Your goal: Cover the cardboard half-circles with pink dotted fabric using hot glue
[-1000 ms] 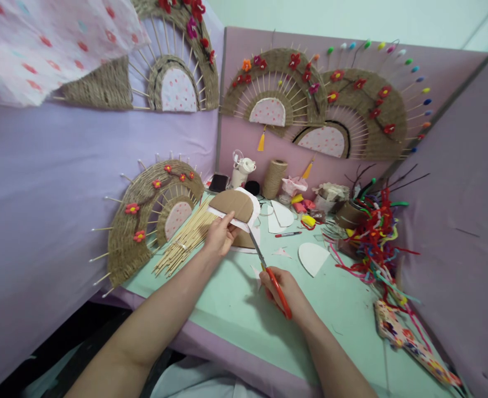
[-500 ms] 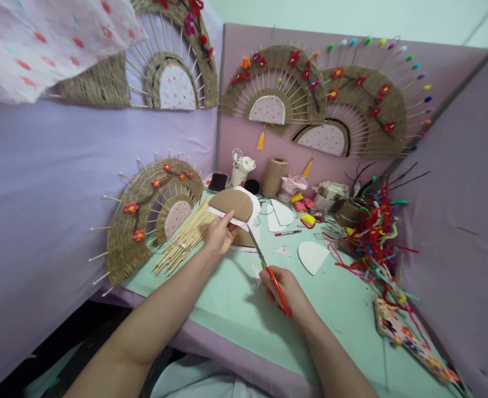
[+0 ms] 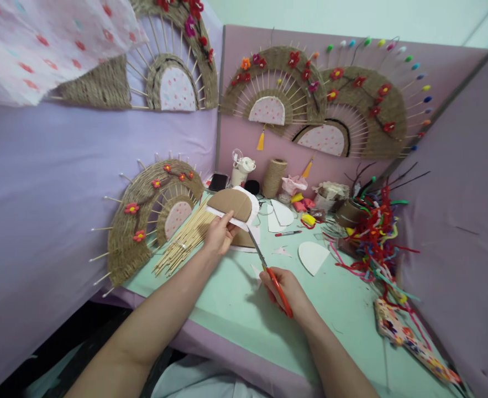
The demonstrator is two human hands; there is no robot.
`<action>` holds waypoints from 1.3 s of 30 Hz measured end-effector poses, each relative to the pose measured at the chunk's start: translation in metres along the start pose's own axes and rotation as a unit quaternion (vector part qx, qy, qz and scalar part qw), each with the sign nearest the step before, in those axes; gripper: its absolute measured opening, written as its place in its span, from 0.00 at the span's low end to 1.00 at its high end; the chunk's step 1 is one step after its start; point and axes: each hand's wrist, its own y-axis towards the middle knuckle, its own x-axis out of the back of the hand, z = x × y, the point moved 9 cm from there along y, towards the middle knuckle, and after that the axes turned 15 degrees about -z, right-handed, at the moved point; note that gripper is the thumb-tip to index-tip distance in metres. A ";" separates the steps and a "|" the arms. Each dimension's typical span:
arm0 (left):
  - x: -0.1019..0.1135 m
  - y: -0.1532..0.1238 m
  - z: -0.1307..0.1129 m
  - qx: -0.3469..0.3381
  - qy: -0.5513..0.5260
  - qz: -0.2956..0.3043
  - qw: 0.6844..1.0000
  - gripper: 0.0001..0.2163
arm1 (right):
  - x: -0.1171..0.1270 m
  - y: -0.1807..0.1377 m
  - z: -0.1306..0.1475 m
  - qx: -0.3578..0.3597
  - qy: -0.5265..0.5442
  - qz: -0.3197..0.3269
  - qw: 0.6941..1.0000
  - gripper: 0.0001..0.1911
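Note:
My left hand (image 3: 220,233) pinches a brown cardboard half-circle (image 3: 230,202) with white material (image 3: 253,205) showing around its edge. The thumb lies on top and the other fingers are underneath. In my right hand (image 3: 283,287) are red-handled scissors (image 3: 279,290), gripped by the handles. Their blades point up and away from me, with the tips at the lower right edge of the white material. Below the held piece, another brown cardboard piece (image 3: 244,239) lies on the table, partly hidden by my left hand.
Bamboo sticks (image 3: 181,243) lie left of my left hand, beside a twine fan (image 3: 144,221). White paper pieces (image 3: 313,257) and a red pen (image 3: 288,234) are on the right. A twine spool (image 3: 274,178) stands behind; tangled pipe cleaners (image 3: 378,237) fill the right side.
The cardboard half-circle has shifted very slightly left in my left hand. Both hands and the scissors stay almost in place.

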 end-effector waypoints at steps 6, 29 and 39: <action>0.004 0.002 -0.008 -0.019 -0.014 -0.024 0.999 0.05 | 0.034 0.011 -0.001 0.006 -0.046 -0.069 0.997 0.18; -0.012 -0.021 0.002 -0.020 0.037 0.043 0.998 0.15 | 0.147 0.026 -0.033 -0.004 -0.352 -0.360 0.864 0.20; -0.011 -0.025 0.017 0.025 0.068 0.050 0.996 0.10 | 0.145 0.027 -0.023 0.094 -0.374 -0.397 0.833 0.14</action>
